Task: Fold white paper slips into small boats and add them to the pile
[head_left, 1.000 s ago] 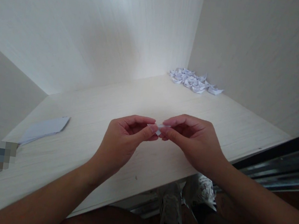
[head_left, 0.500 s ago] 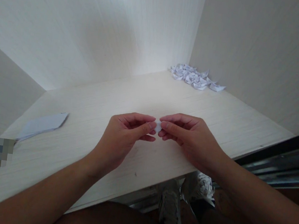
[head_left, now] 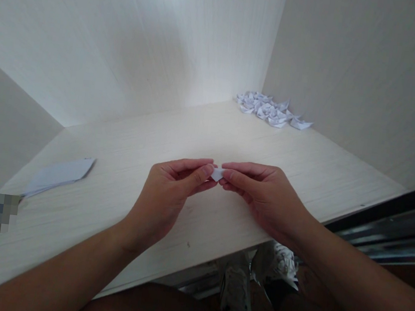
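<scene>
At the centre of the frame, a small folded paper [head_left: 217,175] is pinched between thumb and fingers by the left hand [head_left: 169,191] and likewise by the right hand [head_left: 266,188], one at each side, presumably so that its creases are kept firm. Toward the upper right, folded paper pieces [head_left: 271,113] are heaped on the table [head_left: 137,137], perhaps to be kept from being knocked; at the left, a paper stack [head_left: 59,176] is laid well apart.

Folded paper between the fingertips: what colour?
The folded paper is white; it shows best in the head view.
</scene>
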`<move>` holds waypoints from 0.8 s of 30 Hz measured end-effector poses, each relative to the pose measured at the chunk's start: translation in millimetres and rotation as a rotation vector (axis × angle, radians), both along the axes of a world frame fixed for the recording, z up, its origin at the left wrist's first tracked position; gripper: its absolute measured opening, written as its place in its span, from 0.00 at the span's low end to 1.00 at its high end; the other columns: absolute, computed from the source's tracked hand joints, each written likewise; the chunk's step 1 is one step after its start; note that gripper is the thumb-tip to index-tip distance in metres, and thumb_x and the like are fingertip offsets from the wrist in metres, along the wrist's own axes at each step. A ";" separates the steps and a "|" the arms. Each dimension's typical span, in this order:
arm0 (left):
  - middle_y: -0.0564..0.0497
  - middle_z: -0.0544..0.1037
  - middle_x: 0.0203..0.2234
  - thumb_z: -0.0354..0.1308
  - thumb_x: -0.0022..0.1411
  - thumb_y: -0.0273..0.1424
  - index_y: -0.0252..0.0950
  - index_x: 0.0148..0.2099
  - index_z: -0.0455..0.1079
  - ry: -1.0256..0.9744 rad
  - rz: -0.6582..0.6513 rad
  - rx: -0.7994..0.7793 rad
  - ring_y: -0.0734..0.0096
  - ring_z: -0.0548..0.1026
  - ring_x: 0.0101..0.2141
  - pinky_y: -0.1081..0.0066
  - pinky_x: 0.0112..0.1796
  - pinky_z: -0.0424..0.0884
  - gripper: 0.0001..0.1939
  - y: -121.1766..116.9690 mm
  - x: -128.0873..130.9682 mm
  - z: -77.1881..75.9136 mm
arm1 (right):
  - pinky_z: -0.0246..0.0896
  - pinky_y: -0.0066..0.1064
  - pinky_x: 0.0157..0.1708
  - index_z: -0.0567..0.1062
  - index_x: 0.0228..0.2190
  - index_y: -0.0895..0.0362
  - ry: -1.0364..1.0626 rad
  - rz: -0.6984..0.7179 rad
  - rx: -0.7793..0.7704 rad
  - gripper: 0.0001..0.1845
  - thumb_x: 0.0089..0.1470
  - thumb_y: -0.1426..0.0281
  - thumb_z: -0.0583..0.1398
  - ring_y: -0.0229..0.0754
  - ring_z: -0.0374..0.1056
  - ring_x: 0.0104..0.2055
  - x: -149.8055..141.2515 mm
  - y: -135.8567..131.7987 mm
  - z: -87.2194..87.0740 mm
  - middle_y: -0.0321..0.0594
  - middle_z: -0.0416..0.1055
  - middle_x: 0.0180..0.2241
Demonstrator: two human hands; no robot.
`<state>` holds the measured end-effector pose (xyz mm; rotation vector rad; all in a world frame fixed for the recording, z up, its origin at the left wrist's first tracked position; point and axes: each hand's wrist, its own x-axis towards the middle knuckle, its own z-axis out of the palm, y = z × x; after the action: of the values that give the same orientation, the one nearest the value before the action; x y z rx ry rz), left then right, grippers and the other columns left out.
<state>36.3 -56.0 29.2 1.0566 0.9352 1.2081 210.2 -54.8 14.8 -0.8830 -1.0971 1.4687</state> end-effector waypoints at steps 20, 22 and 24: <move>0.50 0.86 0.35 0.74 0.53 0.29 0.39 0.46 0.81 0.103 0.142 0.167 0.66 0.84 0.35 0.64 0.43 0.81 0.17 -2.0 -2.1 2.4 | 0.73 0.35 0.43 0.85 0.33 0.53 -0.137 -0.092 0.126 0.11 0.46 0.63 0.74 0.40 0.77 0.36 -8.0 -2.8 3.6 0.39 0.83 0.34; 0.50 0.86 0.35 0.74 0.53 0.29 0.40 0.45 0.81 0.118 0.146 0.175 0.66 0.84 0.36 0.64 0.44 0.81 0.16 -2.4 -2.1 2.8 | 0.74 0.35 0.41 0.85 0.31 0.53 -0.148 -0.106 0.146 0.12 0.44 0.63 0.75 0.40 0.77 0.35 -9.7 -3.1 6.1 0.38 0.83 0.33; 0.51 0.86 0.35 0.75 0.52 0.29 0.40 0.45 0.81 0.121 0.149 0.175 0.65 0.84 0.37 0.63 0.45 0.80 0.16 -2.8 -1.8 3.0 | 0.74 0.35 0.41 0.84 0.30 0.53 -0.143 -0.126 0.168 0.12 0.43 0.62 0.75 0.40 0.77 0.34 -11.1 -2.8 7.0 0.38 0.83 0.32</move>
<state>34.5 -58.8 32.2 1.2277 1.0306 1.3810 199.2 -57.6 21.8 -0.9313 -1.2289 1.2058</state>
